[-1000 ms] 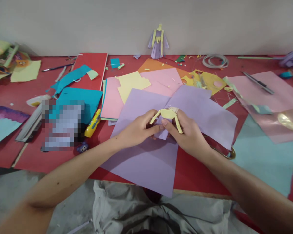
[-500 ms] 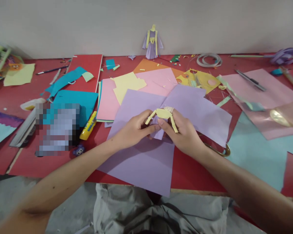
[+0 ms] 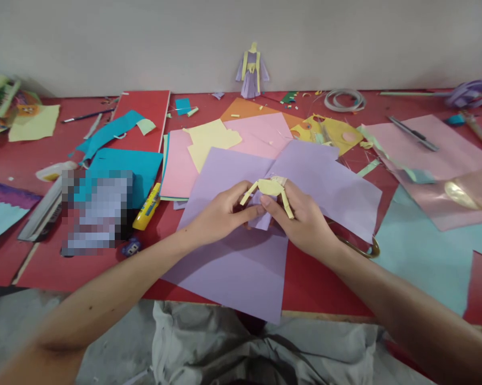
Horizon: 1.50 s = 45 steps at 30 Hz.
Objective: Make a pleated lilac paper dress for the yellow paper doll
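Between both hands is a small paper figure (image 3: 270, 187) with a yellow top, two thin yellow arms and a purple lower part. My left hand (image 3: 228, 209) pinches its left side, thumb laid on the purple part. My right hand (image 3: 301, 214) grips it from the right, thumb tip near the middle; the fingers behind are partly hidden. Under the hands lie large purple paper sheets (image 3: 233, 272). A finished-looking purple and yellow paper figure (image 3: 251, 72) stands upright against the wall at the back.
Yellow glue stick (image 3: 147, 207), teal paper (image 3: 124, 160) and a cutter-like tool (image 3: 43, 214) lie left. Pink sheets (image 3: 433, 182), a pen (image 3: 413, 132), a coiled clear tube (image 3: 345, 100) and brass-coloured scissor handles (image 3: 373, 248) lie right. Yellow scraps (image 3: 212, 139) lie behind the hands.
The view has shifted very slightly. Both hands keep nearly the same hold on the small paper figure.
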Available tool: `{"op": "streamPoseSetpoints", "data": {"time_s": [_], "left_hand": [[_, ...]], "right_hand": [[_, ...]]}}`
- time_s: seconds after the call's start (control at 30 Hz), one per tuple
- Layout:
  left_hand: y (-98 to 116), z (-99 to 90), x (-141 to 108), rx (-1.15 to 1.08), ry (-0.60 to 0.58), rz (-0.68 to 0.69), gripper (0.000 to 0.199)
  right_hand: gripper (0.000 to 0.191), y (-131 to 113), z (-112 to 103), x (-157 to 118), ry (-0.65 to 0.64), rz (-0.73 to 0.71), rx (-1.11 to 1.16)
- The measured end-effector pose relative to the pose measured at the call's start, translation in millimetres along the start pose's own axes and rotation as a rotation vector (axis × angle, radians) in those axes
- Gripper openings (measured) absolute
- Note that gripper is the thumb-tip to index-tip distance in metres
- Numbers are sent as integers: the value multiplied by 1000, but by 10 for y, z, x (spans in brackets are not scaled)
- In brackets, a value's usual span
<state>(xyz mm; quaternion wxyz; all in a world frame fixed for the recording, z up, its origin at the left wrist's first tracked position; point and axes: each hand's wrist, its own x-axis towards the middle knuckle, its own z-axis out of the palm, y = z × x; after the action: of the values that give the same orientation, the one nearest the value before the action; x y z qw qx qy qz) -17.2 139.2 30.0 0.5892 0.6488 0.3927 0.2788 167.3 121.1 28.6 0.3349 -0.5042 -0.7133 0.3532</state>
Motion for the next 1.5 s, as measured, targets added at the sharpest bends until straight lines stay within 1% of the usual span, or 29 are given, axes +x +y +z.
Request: {"op": "streamPoseSetpoints", "data": {"time_s": [0.23,0.47,0.6,0.73,1.0,1.17,1.27,1.37,1.5], "left_hand": [[-8,-8,-19,24,12,5,19],[-12,-5,-14,3,5,14,19],[-10,-6,-19,9,3,17,18],[-5,-7,-18,-2,-1,26,18],[-4,-8,-21,84,40,35,20],[-7,-1,-18,82,19,27,21],[11,2,-35,175,25,55,18],[30,4,-58,322,35,83,16],[41,-1,-67,358,31,100,16]], "right_hand": [[16,0,-8,2,4,-13,-33],[20,-12,-8,-8,-6,23,-28],[24,-15,-4,-9,4,10,-22],[21,-12,-8,-3,5,9,-34],[21,-9,-10,5,13,8,-48],[27,-2,-17,3,11,26,-60],[27,1,-22,3,14,21,-94],[20,2,-26,2,22,-11,-128],[15,4,-27,-1,30,-20,-155]]}}
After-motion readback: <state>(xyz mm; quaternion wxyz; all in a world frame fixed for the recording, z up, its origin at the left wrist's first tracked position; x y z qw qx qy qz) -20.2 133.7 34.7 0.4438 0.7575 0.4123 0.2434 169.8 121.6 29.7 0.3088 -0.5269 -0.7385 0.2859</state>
